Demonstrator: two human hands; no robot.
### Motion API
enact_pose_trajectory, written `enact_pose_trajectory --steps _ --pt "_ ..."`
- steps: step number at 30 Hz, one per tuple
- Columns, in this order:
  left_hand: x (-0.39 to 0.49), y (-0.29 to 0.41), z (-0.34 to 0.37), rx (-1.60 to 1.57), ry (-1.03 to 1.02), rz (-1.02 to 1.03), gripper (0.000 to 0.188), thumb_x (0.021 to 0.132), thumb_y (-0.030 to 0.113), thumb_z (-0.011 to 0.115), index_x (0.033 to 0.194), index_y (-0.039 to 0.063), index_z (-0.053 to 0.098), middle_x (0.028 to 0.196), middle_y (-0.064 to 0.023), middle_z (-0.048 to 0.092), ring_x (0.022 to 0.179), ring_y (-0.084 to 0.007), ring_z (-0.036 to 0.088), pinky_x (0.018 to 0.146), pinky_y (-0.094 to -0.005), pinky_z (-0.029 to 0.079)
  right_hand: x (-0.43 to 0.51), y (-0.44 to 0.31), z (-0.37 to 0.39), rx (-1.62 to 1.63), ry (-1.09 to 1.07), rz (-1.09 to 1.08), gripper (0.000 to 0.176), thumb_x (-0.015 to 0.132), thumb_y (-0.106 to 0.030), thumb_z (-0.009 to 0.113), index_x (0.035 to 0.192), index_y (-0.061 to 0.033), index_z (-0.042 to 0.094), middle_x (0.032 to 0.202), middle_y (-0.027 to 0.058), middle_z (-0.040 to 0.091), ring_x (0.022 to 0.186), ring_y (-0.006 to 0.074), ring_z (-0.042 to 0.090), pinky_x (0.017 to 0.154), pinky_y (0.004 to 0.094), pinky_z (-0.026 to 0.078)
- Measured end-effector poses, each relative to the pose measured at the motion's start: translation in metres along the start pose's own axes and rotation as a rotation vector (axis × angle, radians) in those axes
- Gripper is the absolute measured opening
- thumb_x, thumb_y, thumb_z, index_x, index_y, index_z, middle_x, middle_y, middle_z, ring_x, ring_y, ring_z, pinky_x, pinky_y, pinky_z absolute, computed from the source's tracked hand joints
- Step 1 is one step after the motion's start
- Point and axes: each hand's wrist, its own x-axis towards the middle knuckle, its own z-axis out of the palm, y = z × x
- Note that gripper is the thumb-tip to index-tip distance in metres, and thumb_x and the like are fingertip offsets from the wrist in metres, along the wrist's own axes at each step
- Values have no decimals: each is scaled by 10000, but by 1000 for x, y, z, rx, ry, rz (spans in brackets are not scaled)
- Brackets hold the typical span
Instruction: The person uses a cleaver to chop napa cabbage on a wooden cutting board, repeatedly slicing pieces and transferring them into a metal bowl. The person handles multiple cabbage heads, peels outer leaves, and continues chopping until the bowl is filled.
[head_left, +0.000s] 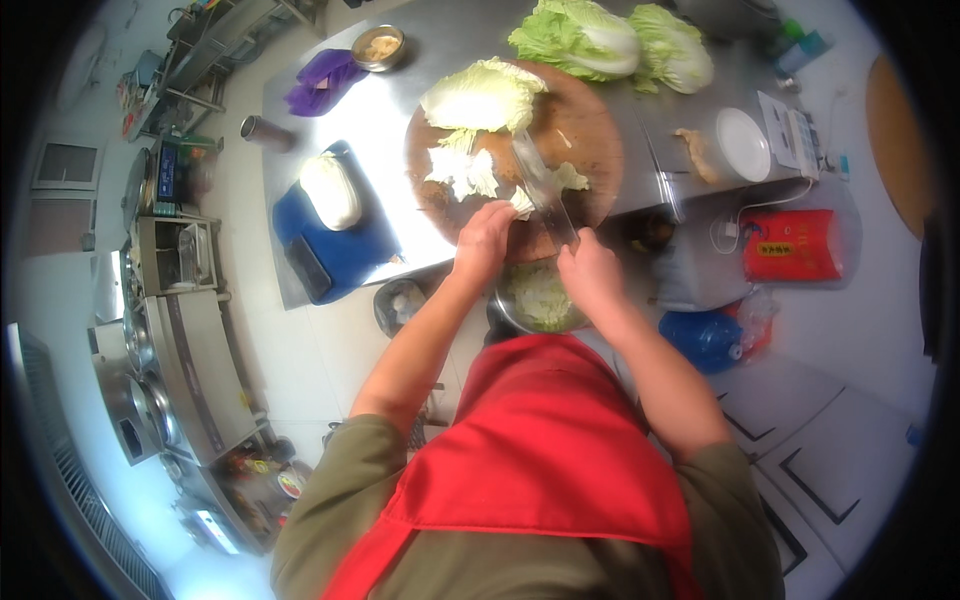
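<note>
My right hand (591, 271) grips the handle of a kitchen knife (541, 178), whose blade reaches away from me over a round wooden chopping board (600, 142). Against the blade's left side lies a small piece of napa cabbage (522, 202), and my left hand (486, 236) holds it with bent fingertips. White cabbage pieces (461, 171) lie left of the blade. Another pale leaf piece (570, 177) is on its right. Larger cabbage leaves (484, 97) rest at the board's far side. Below the board's near edge, a metal bowl (504, 311) holds cut cabbage (541, 294).
Whole napa cabbages (577, 41) lie behind the board on the steel table (450, 26). Leftward are a cabbage (330, 191) on blue material (367, 240), a dark phone-like object (306, 266), a purple bag (326, 81) and a small bowl (397, 60). A white plate (742, 144) sits right.
</note>
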Motion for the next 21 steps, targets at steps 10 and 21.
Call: enact_pose_trajectory --steps 10,21 --pt "3 -9 5 50 24 92 179 925 -25 703 1064 67 768 1164 -129 741 1038 -352 740 895 -407 616 -16 0 5 -150 -103 -9 316 1064 -300 590 1169 -2 607 993 315 767 964 532 739 871 629 578" --pt "43 -75 -13 184 251 -199 493 1032 266 718 1479 80 622 1623 -333 462 1508 -520 430 1269 -589 334 -11 25 -40 -160 203 6 278 1044 -282 671 1184 -49 615 974 271 779 932 518 741 837 614 584"
